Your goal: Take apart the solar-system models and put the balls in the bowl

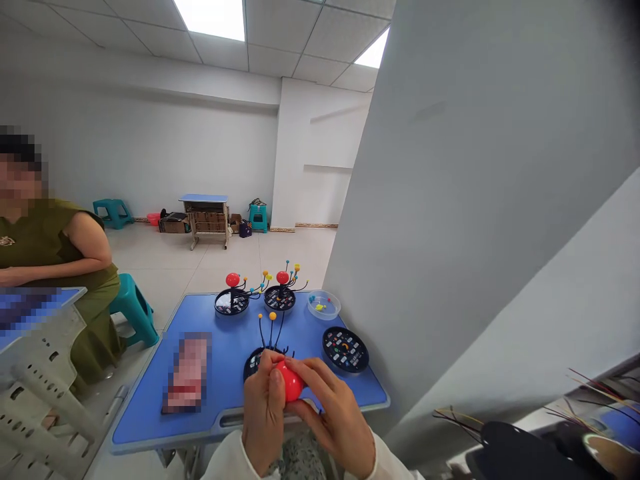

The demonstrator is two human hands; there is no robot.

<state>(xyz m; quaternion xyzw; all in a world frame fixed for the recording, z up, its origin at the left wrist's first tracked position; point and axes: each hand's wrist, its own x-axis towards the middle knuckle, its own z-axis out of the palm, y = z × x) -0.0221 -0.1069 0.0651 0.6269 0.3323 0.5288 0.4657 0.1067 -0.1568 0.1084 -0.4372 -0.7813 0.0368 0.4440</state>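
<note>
Both hands hold a shiny red ball [291, 382] above the near edge of the blue table. My left hand [264, 407] grips its left side, and the fingers of my right hand [336, 413] wrap round its right side. Just behind them is a round black base [251, 361] with upright black wires, two tipped with orange balls [273, 316]; my left hand partly covers it. Two models with red balls [233, 280] [283, 277] on black bases stand at the table's back. A flat black disc [345, 349] lies at the right.
A clear dish [324, 305] with small coloured pieces sits at the back right of the blue table [220, 393]. A blurred pink item [188, 373] lies at left. A grey wall [425, 200] rises close on the right. A person [60, 247] sits at the left.
</note>
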